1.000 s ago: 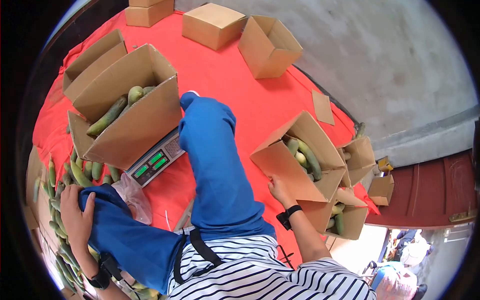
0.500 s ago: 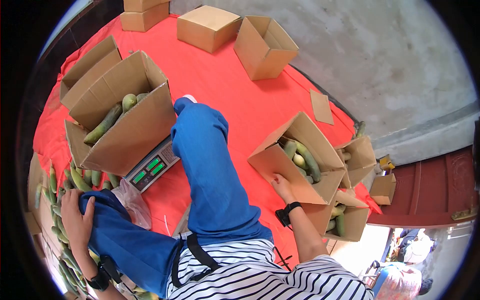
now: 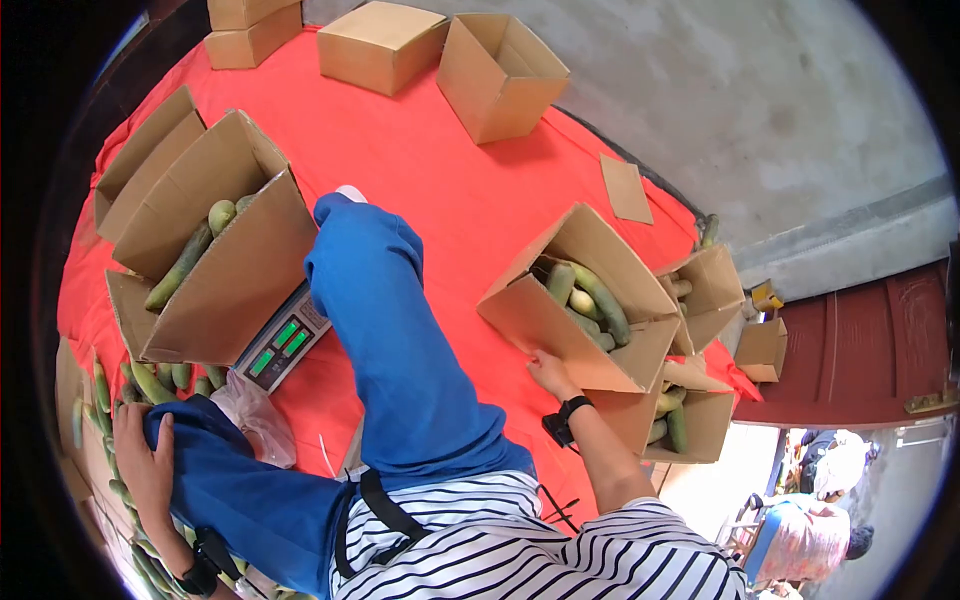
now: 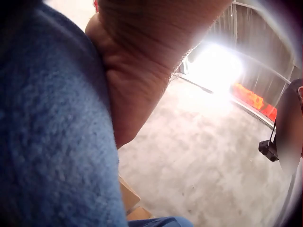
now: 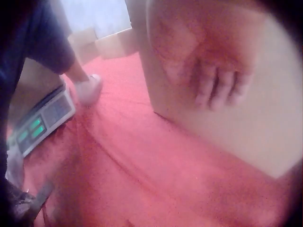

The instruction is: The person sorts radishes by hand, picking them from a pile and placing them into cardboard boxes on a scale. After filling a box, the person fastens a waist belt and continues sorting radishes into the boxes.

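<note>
"Cucumber box (image 3: 555,335), toward the right edge of the red cloth (image 3: 460,230) on my head feed, top open, cucumbers (image 3: 603,300) lying inside!"

"And the right hand (image 3: 552,374)?"

"Right at its near wall, fingers loosely curled, holding nothing! My right wrist feed puts the palm in front of the cardboard; whether they touch, I can't tell."

"The left hand (image 3: 145,465)?"

"Well apart from it, resting on the left knee (image 3: 215,470), nothing in its grasp."

"What's toward the cloth's left edge?"

"I've got a digital scale (image 3: 280,350), readouts lit green, a second box (image 3: 235,285) up on it with a dark green cucumber (image 3: 183,265) showing. Loose cucumbers (image 3: 150,383) lie near that edge, and a clear plastic bag (image 3: 262,415) sits between scale and knee."
</note>
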`<state>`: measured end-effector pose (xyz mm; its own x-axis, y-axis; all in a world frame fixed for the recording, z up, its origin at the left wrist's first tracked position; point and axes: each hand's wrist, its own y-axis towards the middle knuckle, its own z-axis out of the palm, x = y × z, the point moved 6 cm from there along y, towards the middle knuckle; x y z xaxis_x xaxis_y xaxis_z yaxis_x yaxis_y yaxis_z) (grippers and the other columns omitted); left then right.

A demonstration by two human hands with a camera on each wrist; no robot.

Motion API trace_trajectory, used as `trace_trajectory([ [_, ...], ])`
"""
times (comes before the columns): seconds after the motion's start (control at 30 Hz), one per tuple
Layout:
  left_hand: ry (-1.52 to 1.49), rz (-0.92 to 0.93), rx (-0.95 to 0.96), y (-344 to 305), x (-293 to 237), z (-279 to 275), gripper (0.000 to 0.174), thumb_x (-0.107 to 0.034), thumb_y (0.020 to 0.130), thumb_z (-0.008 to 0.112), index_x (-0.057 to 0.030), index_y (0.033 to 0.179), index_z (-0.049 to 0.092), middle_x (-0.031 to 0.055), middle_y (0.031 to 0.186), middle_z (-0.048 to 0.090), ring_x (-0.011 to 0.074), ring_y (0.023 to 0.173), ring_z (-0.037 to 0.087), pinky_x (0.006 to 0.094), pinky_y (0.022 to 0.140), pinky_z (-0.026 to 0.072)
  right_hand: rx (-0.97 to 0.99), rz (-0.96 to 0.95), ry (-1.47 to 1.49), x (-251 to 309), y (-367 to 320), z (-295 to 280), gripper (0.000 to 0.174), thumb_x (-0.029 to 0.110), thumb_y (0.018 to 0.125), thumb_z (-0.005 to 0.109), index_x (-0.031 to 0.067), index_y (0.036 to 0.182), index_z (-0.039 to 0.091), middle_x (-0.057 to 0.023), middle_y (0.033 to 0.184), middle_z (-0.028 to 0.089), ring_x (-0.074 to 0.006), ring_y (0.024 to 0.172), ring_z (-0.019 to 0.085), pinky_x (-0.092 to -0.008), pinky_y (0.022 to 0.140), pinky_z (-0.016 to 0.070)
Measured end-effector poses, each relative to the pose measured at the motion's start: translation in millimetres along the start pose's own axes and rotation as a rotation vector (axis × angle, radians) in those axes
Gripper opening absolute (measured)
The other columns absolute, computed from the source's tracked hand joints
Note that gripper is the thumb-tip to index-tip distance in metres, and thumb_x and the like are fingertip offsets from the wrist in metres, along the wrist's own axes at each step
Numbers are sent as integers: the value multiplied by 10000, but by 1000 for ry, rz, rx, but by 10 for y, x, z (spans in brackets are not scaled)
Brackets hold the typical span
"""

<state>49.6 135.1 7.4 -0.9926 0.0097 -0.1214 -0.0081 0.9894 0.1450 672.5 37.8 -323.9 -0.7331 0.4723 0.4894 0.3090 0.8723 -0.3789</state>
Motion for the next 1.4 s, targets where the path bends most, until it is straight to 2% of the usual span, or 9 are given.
trace_trajectory([
  [0.2,69,30,2,-11,119,69,276,-223,872,601,0,1016,527,172,1026,537,347,990,522,384,867,409,387,403,-330,-856,-751,-156,357,253,835,470,-17,969,661,-259,1058,625,-368,1001,616,-446,866,490],
  [0.5,6,42,26,1,142,58,263,-211,868,598,4,1006,537,176,993,541,355,966,512,397,861,399,47,492,-347,-1644,-1067,-186,283,201,767,611,19,981,644,-243,1003,638,-377,971,617,-433,823,486],
  [0.57,1,47,14,2,133,46,262,-208,868,597,5,1006,535,174,995,542,355,970,512,395,861,399,-43,631,-44,-2060,-1243,-119,343,267,807,546,16,1009,662,-266,1072,613,-388,1022,602,-441,880,488],
  [0.77,18,52,3,7,176,91,267,-210,876,594,8,1016,530,168,1012,546,353,984,517,384,869,403,155,654,-312,-2751,-2478,-115,511,287,752,545,63,1211,578,-232,1217,563,-359,1133,550,-406,960,440],
  [0.87,34,24,44,11,236,92,271,-214,881,593,5,1026,530,167,1016,547,350,986,523,380,872,406,102,1052,-305,-2688,-3250,-551,599,363,761,545,117,1306,524,-101,1338,527,-245,1216,522,-356,1023,403],
  [0.97,41,-6,85,29,271,129,274,-217,884,592,3,1036,531,168,1018,549,347,986,528,379,872,408,-52,1211,-262,-2700,-3578,-763,647,401,749,563,40,1285,526,-173,1290,546,-271,1153,563,-374,982,436],
  [1.1,17,81,-64,-7,124,53,266,-215,871,603,2,1009,540,166,1004,557,345,965,531,385,846,412,-43,1073,-252,-2500,-3301,-501,683,437,734,598,-32,1227,549,-229,1167,609,-293,1064,609,-381,916,471],
  [1.17,5,44,-32,5,79,11,259,-213,860,609,3,986,542,163,984,557,344,949,531,385,830,414,381,749,-77,-2507,-2917,112,489,406,776,603,7,1057,642,-219,1041,652,-324,984,635,-417,819,496],
  [1.4,-17,27,-43,-14,49,-55,254,-209,821,627,1,936,542,161,917,533,346,892,518,397,788,414,-476,-239,-292,797,-1455,-1373,181,205,857,578,25,852,596,-210,792,601,-387,765,592,-452,707,488],
])
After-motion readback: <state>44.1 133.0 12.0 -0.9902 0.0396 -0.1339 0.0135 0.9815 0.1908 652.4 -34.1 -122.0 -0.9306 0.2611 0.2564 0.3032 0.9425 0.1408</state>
